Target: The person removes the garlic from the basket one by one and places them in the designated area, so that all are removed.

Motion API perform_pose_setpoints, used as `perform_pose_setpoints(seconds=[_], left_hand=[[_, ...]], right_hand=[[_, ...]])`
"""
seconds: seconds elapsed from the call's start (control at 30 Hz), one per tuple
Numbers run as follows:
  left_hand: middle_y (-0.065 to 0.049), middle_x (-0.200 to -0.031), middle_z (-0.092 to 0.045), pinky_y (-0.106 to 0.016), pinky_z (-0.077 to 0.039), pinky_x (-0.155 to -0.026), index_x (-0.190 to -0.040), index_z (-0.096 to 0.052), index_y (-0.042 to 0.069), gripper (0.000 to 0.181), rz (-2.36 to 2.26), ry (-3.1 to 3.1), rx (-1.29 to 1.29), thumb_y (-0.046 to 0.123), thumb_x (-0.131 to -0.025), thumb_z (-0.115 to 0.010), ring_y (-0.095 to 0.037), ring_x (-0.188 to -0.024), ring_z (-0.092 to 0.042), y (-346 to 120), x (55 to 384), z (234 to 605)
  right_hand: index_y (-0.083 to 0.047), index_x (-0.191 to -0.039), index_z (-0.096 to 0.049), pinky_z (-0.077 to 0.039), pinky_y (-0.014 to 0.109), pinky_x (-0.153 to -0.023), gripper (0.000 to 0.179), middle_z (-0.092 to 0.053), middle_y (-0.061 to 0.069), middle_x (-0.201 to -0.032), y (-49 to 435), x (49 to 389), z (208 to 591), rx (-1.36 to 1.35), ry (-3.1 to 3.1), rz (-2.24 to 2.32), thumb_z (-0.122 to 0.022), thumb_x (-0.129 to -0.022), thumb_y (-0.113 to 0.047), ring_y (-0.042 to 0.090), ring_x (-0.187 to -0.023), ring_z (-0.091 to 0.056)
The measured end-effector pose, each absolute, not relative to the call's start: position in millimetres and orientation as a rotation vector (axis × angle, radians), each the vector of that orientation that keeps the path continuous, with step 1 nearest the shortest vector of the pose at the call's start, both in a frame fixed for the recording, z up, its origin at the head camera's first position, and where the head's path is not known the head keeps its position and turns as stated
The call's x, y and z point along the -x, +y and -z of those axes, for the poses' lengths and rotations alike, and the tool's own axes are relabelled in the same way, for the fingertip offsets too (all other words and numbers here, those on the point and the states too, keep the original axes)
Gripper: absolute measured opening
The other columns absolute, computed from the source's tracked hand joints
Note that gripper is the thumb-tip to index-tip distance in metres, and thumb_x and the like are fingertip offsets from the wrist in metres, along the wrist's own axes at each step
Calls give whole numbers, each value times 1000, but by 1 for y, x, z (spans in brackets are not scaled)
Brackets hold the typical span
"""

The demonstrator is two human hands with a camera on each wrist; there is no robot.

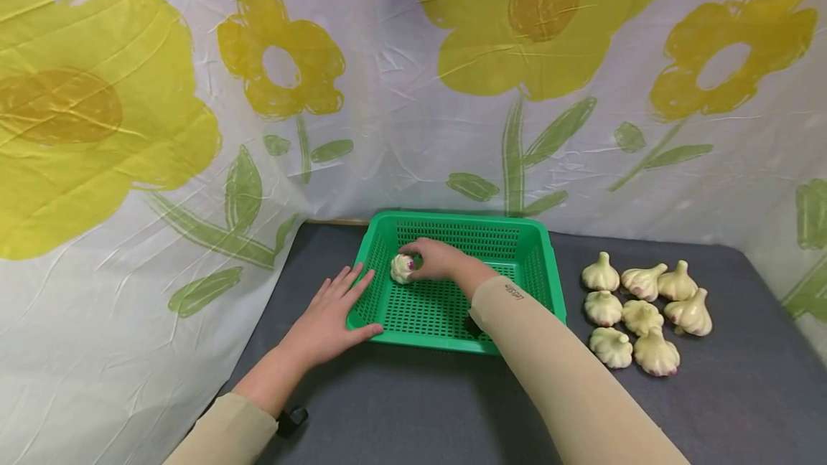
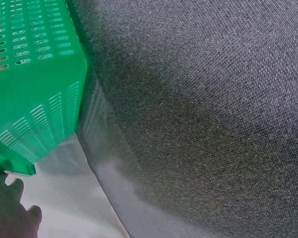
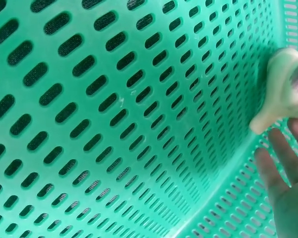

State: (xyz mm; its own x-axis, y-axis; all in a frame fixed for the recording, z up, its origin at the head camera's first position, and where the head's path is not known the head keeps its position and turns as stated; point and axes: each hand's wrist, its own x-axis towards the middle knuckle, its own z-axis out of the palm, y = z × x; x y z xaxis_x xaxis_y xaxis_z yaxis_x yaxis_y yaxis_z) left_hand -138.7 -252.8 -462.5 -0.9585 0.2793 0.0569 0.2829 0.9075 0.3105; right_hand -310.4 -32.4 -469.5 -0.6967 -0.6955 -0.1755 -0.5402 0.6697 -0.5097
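Observation:
A green plastic basket (image 1: pixel 452 341) with slotted walls stands on the dark table. Inside it, at the left end, my right hand (image 1: pixel 438 260) holds a garlic bulb (image 1: pixel 402 269) between thumb and fingers. In the right wrist view the pale bulb (image 3: pixel 278 89) lies close to the slotted basket floor (image 3: pixel 139 99), its stem pointing down and left, with fingertips beside it. My left hand (image 1: pixel 334 314) spreads its straight fingers along the basket's left rim, the thumb at the near left corner. The left wrist view shows part of that hand (image 2: pixel 12 208) below the basket edge.
Several more garlic bulbs (image 1: pixel 642 318) sit grouped on the dark tablecloth (image 1: pixel 730 393), right of the basket. Behind the table hangs a white curtain (image 1: pixel 394 128) printed with yellow flowers; it also runs along the left side.

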Motion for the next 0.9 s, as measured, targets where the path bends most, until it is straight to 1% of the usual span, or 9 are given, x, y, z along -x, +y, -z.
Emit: perform_pose_setpoints(seconds=[0.13,0.27,0.37,0.47,0.6,0.73,0.9], left_hand=[[1,-167,-8,-52,-8,-121,-161,-15,28,94,493,-3052,454,72,-87,-56,-25,-153,-6,-253,138,462],[-1,-166,-10,-53,-9,-121,-161,-16,28,96,501,-3046,460,76,-86,-52,-27,-152,-7,-253,138,462],[0,-167,-9,-53,-8,-121,-161,-15,28,96,508,-3051,458,76,-86,-52,-25,-153,-6,-253,138,463],[1,-167,-8,-52,-7,-121,-161,-14,29,95,507,-3057,454,75,-87,-52,-24,-153,-4,-253,139,464],[1,-167,-9,-52,-7,-121,-161,-15,28,94,512,-3052,453,70,-88,-57,-24,-153,-5,-252,139,465],[0,-167,-9,-52,-8,-121,-161,-15,27,94,501,-3051,449,67,-88,-60,-25,-153,-5,-252,138,464],[-1,-166,-9,-53,-7,-121,-161,-16,27,94,502,-3048,443,66,-88,-61,-26,-153,-6,-252,138,464]], right_hand=[[-22,-144,-51,-45,42,-103,58,-52,5,-142,-30,309,469,966,2509,613,-74,-91,-28,23,-127,-52],[-20,-138,-50,-46,41,-100,54,-51,6,-144,-28,307,469,959,2465,660,-75,-90,-24,22,-125,-54],[-20,-132,-49,-48,38,-96,50,-53,7,-141,-27,307,469,958,2438,687,-76,-90,-22,21,-120,-56],[-21,-128,-49,-49,36,-91,46,-53,6,-139,-24,307,469,962,2439,693,-75,-89,-23,18,-115,-57],[-21,-130,-50,-49,35,-90,48,-54,3,-137,-20,307,466,977,2454,701,-76,-89,-25,16,-110,-57],[-23,-130,-53,-49,35,-89,49,-57,0,-132,-14,308,461,995,2498,676,-77,-88,-29,14,-108,-57],[-24,-125,-57,-49,33,-80,44,-59,-3,-120,-5,308,454,1001,2557,627,-77,-86,-28,14,-97,-56]])
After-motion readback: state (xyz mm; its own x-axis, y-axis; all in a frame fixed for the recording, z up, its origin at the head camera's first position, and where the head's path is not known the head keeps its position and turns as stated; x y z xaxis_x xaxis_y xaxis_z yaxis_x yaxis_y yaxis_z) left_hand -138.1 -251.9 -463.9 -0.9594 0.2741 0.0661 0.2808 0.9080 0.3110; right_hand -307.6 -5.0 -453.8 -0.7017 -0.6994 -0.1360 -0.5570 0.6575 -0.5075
